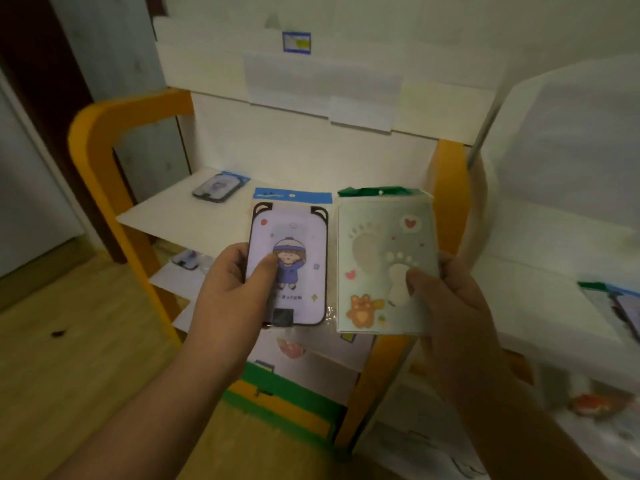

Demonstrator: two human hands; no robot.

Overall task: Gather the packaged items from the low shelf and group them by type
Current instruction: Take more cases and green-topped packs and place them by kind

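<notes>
My left hand [232,292] grips a blue-topped package [294,237] showing a cartoon child in a purple hat, thumb pressed on its front. My right hand [450,306] holds a green-topped package [381,244] printed with footprints, hearts and a bear. Both packages are held side by side in front of the low orange-framed shelf [93,133]. Another blue-topped package [220,187] lies on the top shelf board at the back left. A similar one [187,259] rests on the board below.
Lower boards hold more packets, one with a pink picture [291,348], plus green and yellow ones [277,393]. A white unit on the right carries a stack of packages [620,306] and a red item [592,403]. Wooden floor [69,341] lies to the left.
</notes>
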